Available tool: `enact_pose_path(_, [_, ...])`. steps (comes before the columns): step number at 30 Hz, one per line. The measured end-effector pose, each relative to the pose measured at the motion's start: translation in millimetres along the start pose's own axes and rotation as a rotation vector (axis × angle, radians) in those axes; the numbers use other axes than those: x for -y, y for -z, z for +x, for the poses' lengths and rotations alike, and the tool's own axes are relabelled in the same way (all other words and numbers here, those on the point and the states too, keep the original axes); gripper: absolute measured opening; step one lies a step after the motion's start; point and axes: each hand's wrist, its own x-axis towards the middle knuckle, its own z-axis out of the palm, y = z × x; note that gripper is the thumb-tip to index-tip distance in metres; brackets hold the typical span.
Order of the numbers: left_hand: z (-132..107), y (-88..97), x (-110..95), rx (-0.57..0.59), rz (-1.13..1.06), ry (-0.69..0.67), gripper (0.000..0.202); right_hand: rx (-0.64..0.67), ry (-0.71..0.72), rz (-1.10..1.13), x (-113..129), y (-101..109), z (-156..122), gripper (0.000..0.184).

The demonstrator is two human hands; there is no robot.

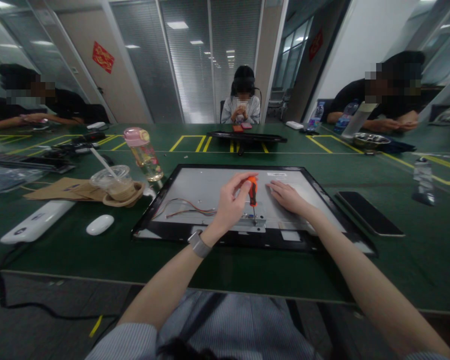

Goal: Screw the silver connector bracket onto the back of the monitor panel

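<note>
A screwdriver (252,192) with an orange and black handle stands nearly upright, its handle between the fingers and thumb of my left hand (232,196). The shaft points down to a small metal bracket (260,223) near the front edge of a flat display panel (195,175). This panel has a grey metal back and a black frame, and it lies on the table in front of me. Thin coloured wires (187,204) lie loose on its left side. My right hand (288,196) rests flat on the panel to the right of the screwdriver, fingers stretched out.
Left of the panel are a pink-lidded bottle (144,155), an iced drink cup (114,182), a white oval case (100,225) and a white power strip (37,222). A black phone (369,212) lies at right. Three people sit around the green table (108,260).
</note>
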Motion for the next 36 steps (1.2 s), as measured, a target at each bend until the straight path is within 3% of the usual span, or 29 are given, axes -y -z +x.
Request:
enact_pose_path(5, [-0.4, 0.2, -0.5, 0.007, -0.004, -0.01, 0.022, 0.009, -0.01, -0.004, -0.1, 0.1, 0.3, 0.05])
enact_pose_path(11, [1.0, -1.5, 4.3, -0.067, 0.054, -0.056, 0.014, 0.015, -0.022, -0.019, 2.3, 1.5, 1.0, 0.05])
enact_pose_path(18, [2.2, -2.9, 4.1, -0.122, 0.041, -0.001, 0.029, -0.002, -0.01, -0.015, 2.6, 2.0, 0.3, 0.05])
enact_pose_path(29, [0.0, -2.4, 7.3, -0.056, -0.032, 0.013, 0.014, 0.033, -0.028, -0.007, 7.1, 5.9, -0.6, 0.052])
enact_pose_path(36, [-0.1, 0.2, 2.2, -0.006, -0.012, 0.004, 0.021, 0.034, -0.03, -0.008, 7.2, 6.3, -1.4, 0.051])
